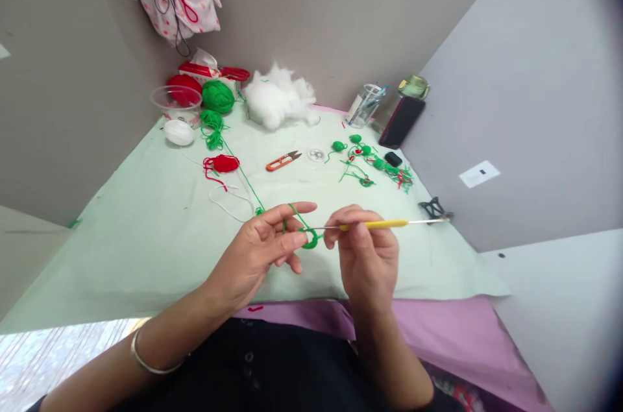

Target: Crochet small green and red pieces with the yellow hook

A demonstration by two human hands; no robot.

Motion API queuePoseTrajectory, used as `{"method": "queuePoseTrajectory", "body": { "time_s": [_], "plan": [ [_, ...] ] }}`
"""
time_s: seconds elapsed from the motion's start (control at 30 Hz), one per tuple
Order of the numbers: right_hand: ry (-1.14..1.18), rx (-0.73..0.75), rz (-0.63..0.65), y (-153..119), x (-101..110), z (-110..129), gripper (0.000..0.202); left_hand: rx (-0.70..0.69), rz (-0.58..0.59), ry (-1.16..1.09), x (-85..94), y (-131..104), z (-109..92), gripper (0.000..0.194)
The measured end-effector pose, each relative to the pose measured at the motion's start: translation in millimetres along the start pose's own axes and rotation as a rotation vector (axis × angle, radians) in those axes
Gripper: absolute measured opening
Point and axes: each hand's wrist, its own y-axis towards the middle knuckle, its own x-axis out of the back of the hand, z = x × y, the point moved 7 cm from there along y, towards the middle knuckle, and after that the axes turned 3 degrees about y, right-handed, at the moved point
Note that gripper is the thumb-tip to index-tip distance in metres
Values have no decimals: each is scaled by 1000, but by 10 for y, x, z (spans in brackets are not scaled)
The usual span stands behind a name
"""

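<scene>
Soft, bright light over the pale tabletop (146,237).
Its source is out of sight; shadows fall faintly, the floor (68,360) at lower left glares whitish, the bracelet (139,358) glints, the green ring (310,245) looks slightly soft, and blurry black curves around the stretched right edge.

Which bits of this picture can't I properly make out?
Head view: left edge of the green ring, behind the thumb of the left hand.
Head view: tip of the yellow-handled hook, too small.
Head view: wording on the clear cup, too small and blurred.
Head view: top of the spotted cloth, cut off by the top edge.
</scene>
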Motion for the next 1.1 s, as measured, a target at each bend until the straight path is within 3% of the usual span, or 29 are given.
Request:
{"method": "queuePoseTrajectory", "body": {
  "time_s": [0.1, 0.3, 0.5, 0.73, 0.87, 0.93, 1.1],
  "plan": [
    [-46, -2, 86, -18, -69, -13, 16, -28, 11, 33, -34, -9, 1, 37],
    [167, -71, 70, 18, -17, -20, 19, 21, 19, 19, -21, -1, -16, 33],
    [-2, -13, 152, -24, -82, 16, 19, -66, 50, 87, -35, 1, -4, 37],
    [84, -86, 63, -16, -39, -87, 17, -35, 64, 78, -73, -3, -24, 35],
    [116, -108, 95, 12, -44, -66, 20, -32, 54, 77, -57, -27, -49, 26],
    [-18, -25, 116, -13, -37, 14, 22, -48, 19, 104, -24, -37, -45, 27],
    [-723, 447, 255, -245, -188, 249, 27, -37, -14, 23, 1, -26, 5, 41]
  ]
}}
